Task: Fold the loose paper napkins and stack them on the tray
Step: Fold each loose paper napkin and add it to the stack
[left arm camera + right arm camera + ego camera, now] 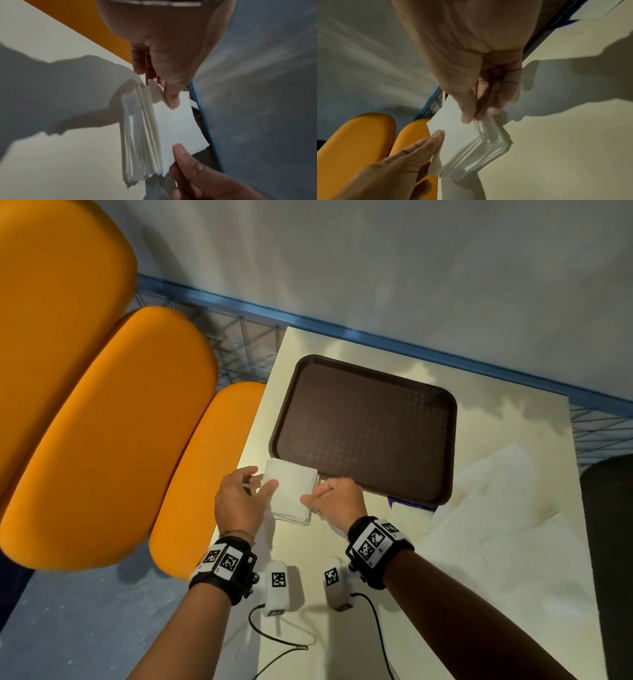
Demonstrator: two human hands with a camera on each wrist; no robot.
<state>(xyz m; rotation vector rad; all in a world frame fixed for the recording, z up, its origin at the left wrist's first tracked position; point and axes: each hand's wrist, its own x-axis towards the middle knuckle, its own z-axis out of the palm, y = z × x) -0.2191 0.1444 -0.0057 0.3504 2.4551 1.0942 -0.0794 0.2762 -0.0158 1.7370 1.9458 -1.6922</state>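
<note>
left hand [241, 501] and right hand [337, 498] pinch opposite edges of folded napkin stack [294, 494], thumbs on top, fingers curled beneath. stack lifted just above table [479, 577], just beside near-left corner of brown tray [366, 426]. loose napkins [496, 494] lie right of tray.

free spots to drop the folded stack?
Dark brown plastic tray: whole floor bare. Cream table, near right of the tray, has loose unfolded napkins. Crowded at the tray's near-left corner: left hand, right hand, white folded napkin stack.
</note>
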